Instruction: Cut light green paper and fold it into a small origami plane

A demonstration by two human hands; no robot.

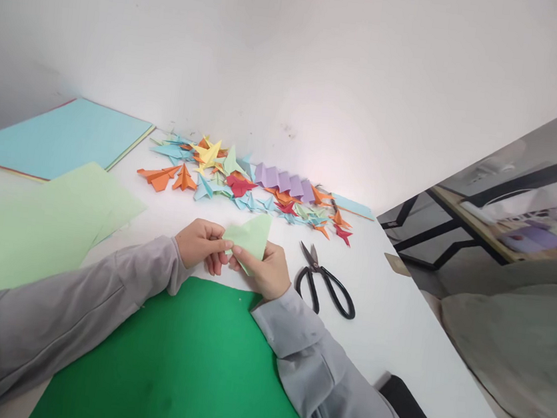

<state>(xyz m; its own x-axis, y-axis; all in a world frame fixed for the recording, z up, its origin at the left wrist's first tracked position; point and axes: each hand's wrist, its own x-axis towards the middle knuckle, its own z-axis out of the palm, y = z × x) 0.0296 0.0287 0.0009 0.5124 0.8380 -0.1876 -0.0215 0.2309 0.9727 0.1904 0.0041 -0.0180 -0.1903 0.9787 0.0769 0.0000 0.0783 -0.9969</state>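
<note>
Both hands pinch one small piece of light green paper (pixel 251 233), which looks folded, above the far edge of a dark green sheet (pixel 175 358). My left hand (pixel 202 245) grips its left edge between thumb and fingers. On the lower right side of the paper, my right hand (pixel 267 269) presses with the thumb on top; its other fingers are partly hidden behind. The thumbs almost meet in the middle. To the right of my right hand lies a pair of scissors (pixel 320 274) with black handles, blades pointing away and slightly spread.
Along the wall runs a pile of small folded paper planes (pixel 209 154) in several colours, with a pleated purple paper strip (pixel 284 181). Large light green sheets (pixel 40 222) and a light blue stack (pixel 70 138) lie left. A black object (pixel 411 412) lies near the table's right edge.
</note>
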